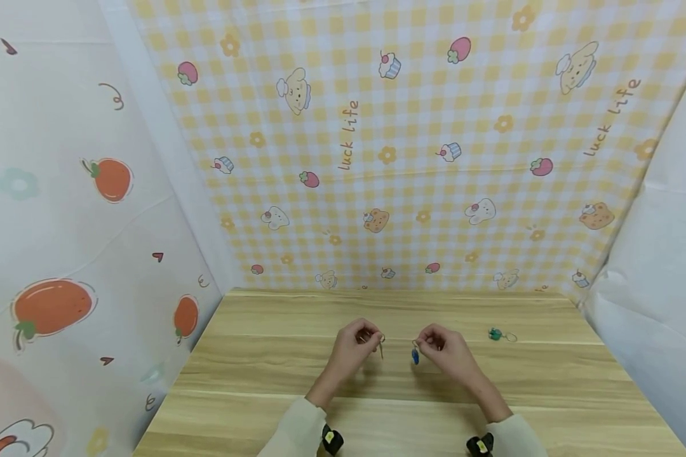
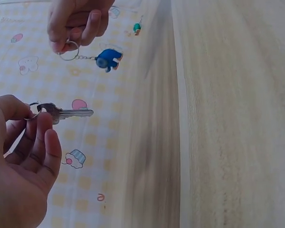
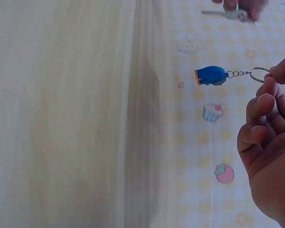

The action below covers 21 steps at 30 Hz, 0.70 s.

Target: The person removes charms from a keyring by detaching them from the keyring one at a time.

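Observation:
Between thumb and forefinger, my left hand point(image 1: 356, 343) pinches a small ring from which a metal key point(image 2: 69, 113) dangles. To its right, my right hand point(image 1: 443, 348) pinches the split ring point(image 3: 259, 74) of a keychain. A short chain links that ring to a blue penguin-like figure point(image 3: 211, 75) with orange feet, hanging below the fingers. Both hands are raised above the wooden table, a short gap apart, and the key and the keychain do not touch. A green keychain point(image 1: 495, 334) with its own ring lies on the table to the right of my right hand.
The wooden table point(image 1: 251, 355) runs back to a yellow checked cloth point(image 1: 411, 190) with printed figures. A printed white sheet point(image 1: 120, 254) stands at the left, and a plain white sheet point(image 1: 652, 273) at the right.

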### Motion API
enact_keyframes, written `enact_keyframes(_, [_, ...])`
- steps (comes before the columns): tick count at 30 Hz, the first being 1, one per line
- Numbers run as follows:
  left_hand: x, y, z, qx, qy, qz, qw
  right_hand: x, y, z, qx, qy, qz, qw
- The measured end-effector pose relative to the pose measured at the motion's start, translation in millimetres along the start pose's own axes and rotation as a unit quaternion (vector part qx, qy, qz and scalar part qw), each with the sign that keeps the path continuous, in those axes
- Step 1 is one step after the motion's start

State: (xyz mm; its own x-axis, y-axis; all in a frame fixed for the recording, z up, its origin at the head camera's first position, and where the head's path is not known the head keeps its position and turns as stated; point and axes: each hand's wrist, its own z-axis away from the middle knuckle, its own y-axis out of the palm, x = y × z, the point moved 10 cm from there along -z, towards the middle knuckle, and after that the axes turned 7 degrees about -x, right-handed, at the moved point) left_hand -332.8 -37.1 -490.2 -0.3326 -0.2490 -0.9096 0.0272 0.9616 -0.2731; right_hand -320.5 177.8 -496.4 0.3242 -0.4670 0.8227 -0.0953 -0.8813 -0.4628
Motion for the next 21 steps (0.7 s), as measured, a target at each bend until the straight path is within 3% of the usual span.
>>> enact_keyframes(8, [-3.3,-4.4,-5.4,0.004,0.006,-0.017,0.9998,-14,-35,-3.4,-0.019,-0.001,0.036,0.9992])
enact_keyframes(21, [0.0,-22.6,-22.1,-0.004,0.023,-0.04,0.9989,-45,-96,-2.7,-0.054,0.032,0.057,0.9964])
